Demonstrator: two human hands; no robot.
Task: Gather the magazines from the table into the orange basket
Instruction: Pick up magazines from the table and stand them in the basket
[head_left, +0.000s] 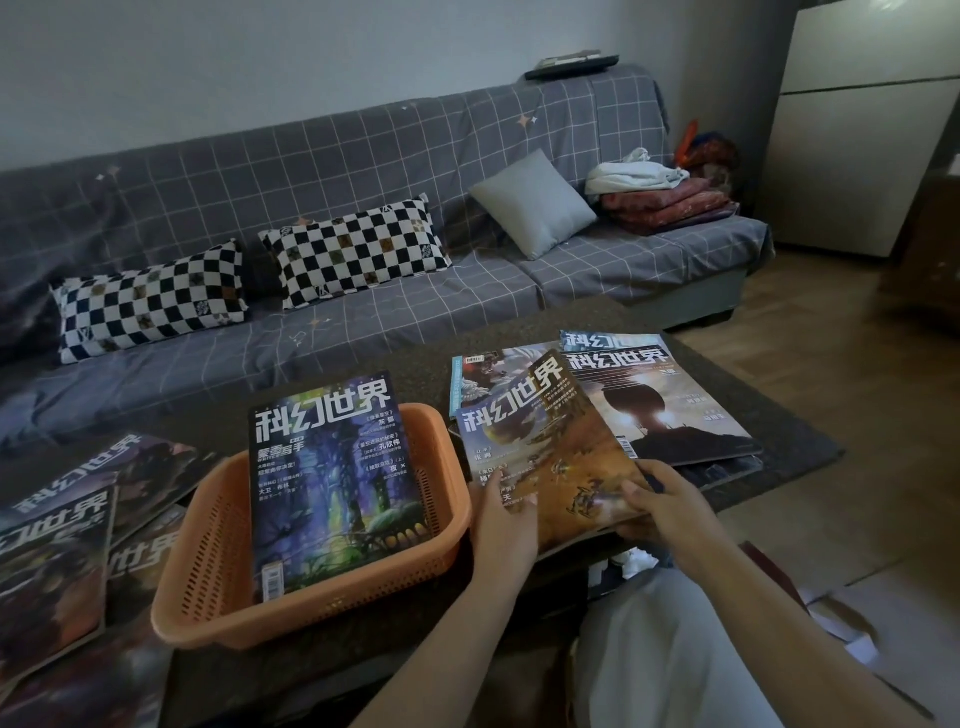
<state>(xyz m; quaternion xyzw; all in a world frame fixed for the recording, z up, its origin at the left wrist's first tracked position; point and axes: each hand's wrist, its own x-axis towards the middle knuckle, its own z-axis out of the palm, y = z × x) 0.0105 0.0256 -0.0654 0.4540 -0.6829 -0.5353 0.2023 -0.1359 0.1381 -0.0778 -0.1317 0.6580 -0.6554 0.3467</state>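
Your left hand (503, 519) and right hand (662, 506) both pinch the near edge of the glossy orange-brown magazine (550, 452), probably to lift it off the pile on the dark tabletop (415, 364) just right of the perforated orange plastic basket (218, 587), where a purple-covered magazine (332, 483) already leans, overhanging the rim.

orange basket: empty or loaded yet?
Loaded: one purple-cover magazine sits tilted in the orange basket, its top edge over the far rim.
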